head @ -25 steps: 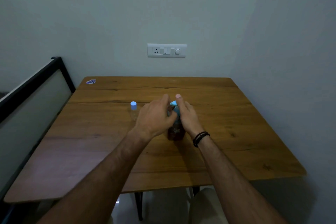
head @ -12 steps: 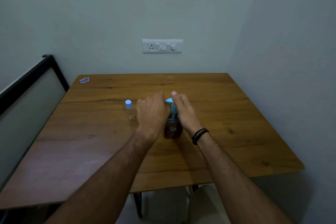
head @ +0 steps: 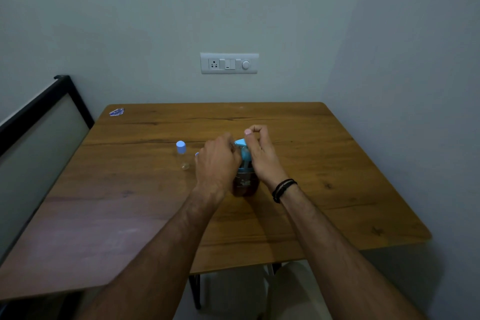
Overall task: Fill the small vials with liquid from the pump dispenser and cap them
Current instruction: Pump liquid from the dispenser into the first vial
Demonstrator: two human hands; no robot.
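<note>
Fingers of the right hand (head: 262, 156) curl over the pump dispenser (head: 244, 163) mid-table; the left hand (head: 217, 163) seems to hold a vial beneath, hidden. At nine o'clock, a capped vial (head: 182, 154) looks nearly empty; filling has barely begun.

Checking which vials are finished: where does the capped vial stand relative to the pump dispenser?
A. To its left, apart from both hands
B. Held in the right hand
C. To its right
A: the capped vial stands alone on the table, left of the pump dispenser.
</note>
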